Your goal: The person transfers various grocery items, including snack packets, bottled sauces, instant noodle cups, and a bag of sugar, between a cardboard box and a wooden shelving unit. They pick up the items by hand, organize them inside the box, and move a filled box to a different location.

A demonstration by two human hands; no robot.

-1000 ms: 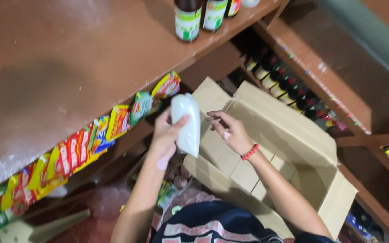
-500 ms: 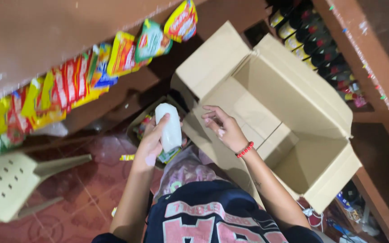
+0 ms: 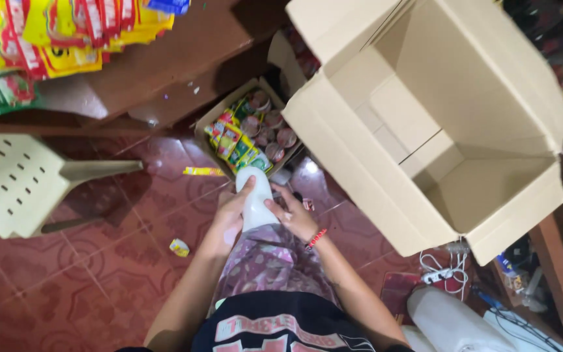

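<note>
Two hands, left hand (image 3: 229, 218) and right hand (image 3: 294, 218), wrap curled fingers around a smooth white bottle (image 3: 255, 199).

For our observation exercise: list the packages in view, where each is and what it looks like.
White packet: both hands, over lap, oblong.
Large cardboard box: upper right, open, empty, tan.
Small carton: on floor, holding round tins.
Snack sachets: hanging top left, yellow and red.

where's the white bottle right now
In the head view the white bottle sits low at centre, held between the left hand and the right hand over the person's lap, just below the small carton of packets on the floor.
</note>
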